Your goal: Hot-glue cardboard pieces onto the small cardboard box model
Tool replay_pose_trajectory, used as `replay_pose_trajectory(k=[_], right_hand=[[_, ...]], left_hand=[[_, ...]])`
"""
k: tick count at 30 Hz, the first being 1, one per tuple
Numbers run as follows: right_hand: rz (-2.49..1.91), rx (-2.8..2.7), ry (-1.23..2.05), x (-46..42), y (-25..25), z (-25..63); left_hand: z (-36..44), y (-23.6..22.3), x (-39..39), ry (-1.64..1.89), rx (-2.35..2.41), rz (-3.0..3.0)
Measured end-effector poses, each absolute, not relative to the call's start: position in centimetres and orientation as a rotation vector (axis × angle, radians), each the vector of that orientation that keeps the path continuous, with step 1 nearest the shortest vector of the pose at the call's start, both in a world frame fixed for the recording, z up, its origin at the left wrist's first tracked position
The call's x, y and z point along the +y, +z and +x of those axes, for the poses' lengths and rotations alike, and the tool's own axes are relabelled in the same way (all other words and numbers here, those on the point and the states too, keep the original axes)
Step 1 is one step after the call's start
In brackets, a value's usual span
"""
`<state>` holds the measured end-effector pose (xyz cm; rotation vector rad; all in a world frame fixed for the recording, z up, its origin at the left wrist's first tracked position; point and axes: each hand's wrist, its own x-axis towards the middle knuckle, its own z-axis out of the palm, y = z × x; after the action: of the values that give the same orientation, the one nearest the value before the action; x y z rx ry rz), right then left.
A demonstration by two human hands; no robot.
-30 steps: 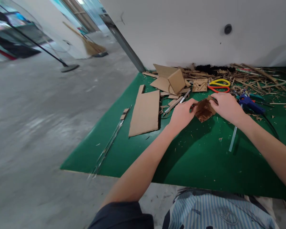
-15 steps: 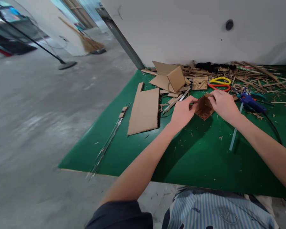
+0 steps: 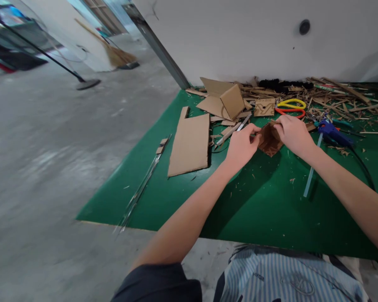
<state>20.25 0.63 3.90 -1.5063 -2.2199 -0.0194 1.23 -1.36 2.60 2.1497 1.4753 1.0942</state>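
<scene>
Folded cardboard piece (image 3: 270,144) (brown, pointed below)

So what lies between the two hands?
A folded brown cardboard piece, held by the left hand and the right hand, as the head view shows.

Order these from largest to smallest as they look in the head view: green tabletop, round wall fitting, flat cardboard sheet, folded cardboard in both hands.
1. Green tabletop
2. Flat cardboard sheet
3. Held folded cardboard, partly covered
4. Round wall fitting
</scene>
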Motion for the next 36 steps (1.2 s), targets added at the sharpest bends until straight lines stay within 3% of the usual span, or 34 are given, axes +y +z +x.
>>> replay_pose_trajectory(k=[18,36], right_hand=[[-1.511,-2.237,-0.063,0.65,3.63,20.09],[-1.441,-2.184,0.119,0.85,3.74,20.44]], left_hand=[[1.16,2.78,-1.14,1.063,1.446,2.184],[1.78,2.07,-1.26,1.096,1.323,2.001]])
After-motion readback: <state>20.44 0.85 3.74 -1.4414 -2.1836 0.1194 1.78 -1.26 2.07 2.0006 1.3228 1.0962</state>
